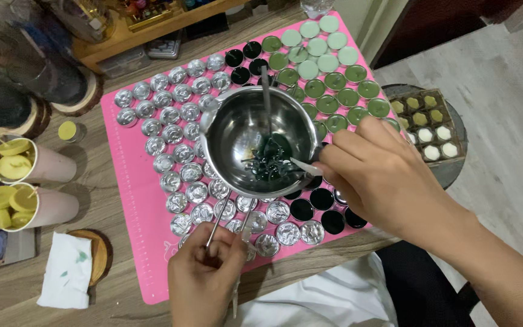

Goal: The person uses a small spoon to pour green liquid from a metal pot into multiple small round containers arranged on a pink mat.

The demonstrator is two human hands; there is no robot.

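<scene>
Pinching thin metal tweezers point(228, 212) between thumb and fingers, the left hand point(204, 272) sits at the near edge of the desk point(43, 318), fingers closed around the handles, with the tips angled up toward the steel bowl point(258, 142). A white cloth point(334, 300) lies over the lap just below the desk edge. To the left, a crumpled white tissue point(66, 270) with green marks rests on a round wooden coaster point(101, 254).

The right hand point(376, 175) comes in from the right, fingers curled around the bowl's handle at its right rim, holding the bowl above the pink mat point(131, 200). A small white piece point(305, 166) shows between its fingertips; what it is cannot be told. Dark green liquid point(270, 158) pools in the bottom of the bowl, and a thin metal stick point(267, 97) leans in from the far rim.

The mat is covered with small round foil cups point(174, 133), silver and empty on the left, black-filled ones point(319, 203) near the right hand, and green-filled ones point(334, 82) toward the far right corner.

At the left edge of the desk, two pale cups point(49, 206) lie on their sides holding yellow discs on sticks. Farther right, beyond the mat, a round stool point(455, 163) carries a tray point(428, 124) of small yellow and white pieces. A wooden shelf point(152, 27) runs along the far edge.
</scene>
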